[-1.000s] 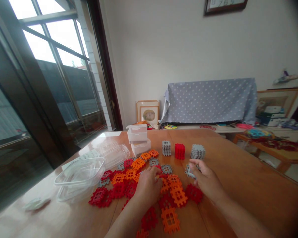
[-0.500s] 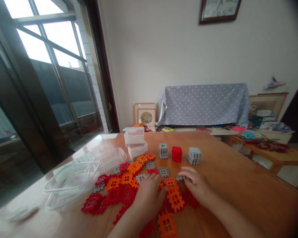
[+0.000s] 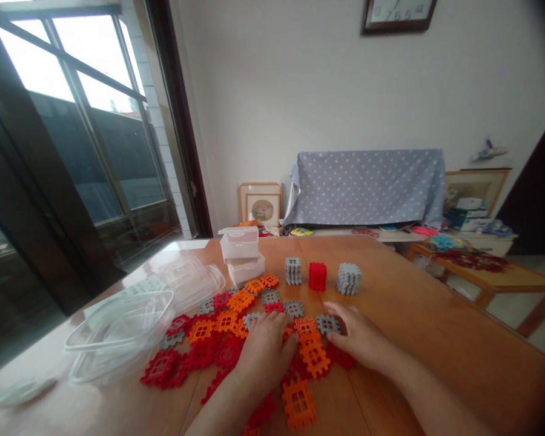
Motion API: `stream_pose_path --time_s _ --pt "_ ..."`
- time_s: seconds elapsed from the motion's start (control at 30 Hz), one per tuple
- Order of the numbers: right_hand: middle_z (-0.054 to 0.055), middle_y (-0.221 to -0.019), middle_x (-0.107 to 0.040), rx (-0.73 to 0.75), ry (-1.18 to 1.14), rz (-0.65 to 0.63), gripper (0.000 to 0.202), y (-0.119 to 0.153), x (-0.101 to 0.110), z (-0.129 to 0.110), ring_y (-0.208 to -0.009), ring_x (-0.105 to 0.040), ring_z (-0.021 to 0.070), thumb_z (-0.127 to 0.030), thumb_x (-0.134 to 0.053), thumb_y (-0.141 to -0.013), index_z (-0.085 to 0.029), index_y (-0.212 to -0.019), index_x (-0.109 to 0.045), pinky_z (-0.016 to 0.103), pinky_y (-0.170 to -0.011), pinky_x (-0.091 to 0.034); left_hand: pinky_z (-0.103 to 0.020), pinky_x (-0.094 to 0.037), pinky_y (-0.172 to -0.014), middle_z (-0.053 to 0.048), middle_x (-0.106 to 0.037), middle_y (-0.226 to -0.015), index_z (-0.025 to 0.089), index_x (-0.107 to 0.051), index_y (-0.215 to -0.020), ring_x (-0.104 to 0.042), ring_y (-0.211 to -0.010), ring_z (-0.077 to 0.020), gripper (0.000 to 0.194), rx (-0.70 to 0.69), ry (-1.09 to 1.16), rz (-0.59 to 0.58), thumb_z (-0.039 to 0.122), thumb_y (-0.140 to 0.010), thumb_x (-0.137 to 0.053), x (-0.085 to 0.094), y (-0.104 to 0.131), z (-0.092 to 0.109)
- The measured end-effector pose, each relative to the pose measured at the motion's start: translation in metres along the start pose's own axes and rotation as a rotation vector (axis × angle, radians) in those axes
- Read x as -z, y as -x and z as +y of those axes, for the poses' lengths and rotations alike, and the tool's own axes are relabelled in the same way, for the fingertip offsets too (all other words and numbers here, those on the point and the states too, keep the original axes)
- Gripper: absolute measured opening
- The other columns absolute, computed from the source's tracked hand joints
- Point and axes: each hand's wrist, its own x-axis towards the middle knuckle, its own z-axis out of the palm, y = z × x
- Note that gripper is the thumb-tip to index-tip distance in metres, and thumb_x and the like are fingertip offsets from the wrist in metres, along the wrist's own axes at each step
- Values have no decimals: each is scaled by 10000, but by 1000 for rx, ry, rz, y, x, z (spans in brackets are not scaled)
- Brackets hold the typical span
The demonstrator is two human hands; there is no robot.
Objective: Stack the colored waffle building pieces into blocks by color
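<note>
Red, orange and grey square window-like pieces lie spread over the wooden table. My left hand rests palm down on the middle of the pile, its fingertips by a grey piece; whether it grips anything is hidden. My right hand has its thumb and fingers apart around a grey piece that lies flat beside an orange piece. Behind the pile stand a grey stack, a red stack and another grey stack.
Clear plastic containers and lids lie at the left. Two small translucent boxes are stacked at the back of the table. A small side table stands at the right.
The grey piece at my right hand now lies flat among the others, where before it was tilted in my fingers. My right hand has opened around it. The view has shifted slightly.
</note>
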Motion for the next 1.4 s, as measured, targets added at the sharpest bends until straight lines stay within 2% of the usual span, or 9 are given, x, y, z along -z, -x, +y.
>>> stream_pose_path --time_s 0.17,0.27,0.4,0.5,0.57,0.63,0.77,1.07,1.4 --pt "129 -1261 -677 -4 -44 30 658 0 3 -9 -1144 -643 272 -246 -679 -747 -203 -1393 -559 427 -1013 -474 -360 -420 -927 -75 -689 -1052 235 -682 -1017 -600 -1053 -258 185 -4 76 43 275 -893 -550 -5 -1 -4" --pt "121 -1335 -650 45 -138 87 678 5 7 -25 -1217 -615 273 -231 -665 -750 -224 -1414 -529 450 -1069 -451 -341 -442 -905 -77 -694 -1066 217 -664 -1052 -616 -1028 -241 209 72 306 88 309 -889 -571 -12 -5 -5" --pt "87 -1416 -608 137 -265 42 709 20 6 -56 -1264 -597 265 -196 -644 -762 -295 -1446 -485 456 -1094 -455 -269 -460 -723 -47 -698 -905 191 -643 -1053 -630 -818 -184 308 232 758 30 448 -892 -591 -17 -8 0" --pt "46 -1452 -579 210 -253 12 718 30 2 -75 -1306 -569 251 -167 -635 -764 -341 -1444 -482 437 -1127 -437 -224 -371 -568 15 -613 -672 185 -624 -877 -522 -578 -116 300 330 931 -64 485 -864 -619 -16 -8 3" --pt "41 -1470 -560 225 -223 15 713 32 -2 -80 -1327 -550 247 -162 -624 -771 -338 -1446 -480 437 -1146 -421 -210 -311 -516 44 -556 -587 186 -590 -813 -443 -491 -86 286 404 1002 -77 465 -847 -636 -15 -7 3" --pt "54 -1504 -519 205 -200 47 715 31 -5 -79 -1366 -510 254 -189 -630 -782 -315 -1465 -457 456 -1168 -393 -203 -319 -513 46 -566 -588 186 -568 -809 -462 -487 -81 272 450 1106 -57 439 -817 -667 -16 -7 2" --pt "92 -1512 -491 144 -156 119 739 25 -12 -73 -1399 -460 292 -326 -706 -783 -280 -1470 -439 498 -1166 -381 -215 -430 -590 23 -627 -682 187 -536 -823 -600 -600 -113 285 487 1342 -21 373 -741 -735 -20 -8 -2" --pt "107 -1411 -574 184 -27 212 560 14 -18 -73 -1311 -535 282 -345 -671 -829 -241 -1363 -540 459 -1130 -431 -200 -441 -584 -5 -662 -721 180 -532 -849 -623 -612 -110 267 523 1446 -4 293 -744 -749 -20 -8 -2" --pt "99 -1371 -595 350 159 230 581 -5 -4 -83 -1256 -550 302 -288 -704 -773 -255 -1342 -589 462 -1085 -448 -207 -427 -590 -4 -651 -692 190 -516 -830 -632 -614 -121 325 515 1469 37 340 -714 -779 -18 -11 -12"
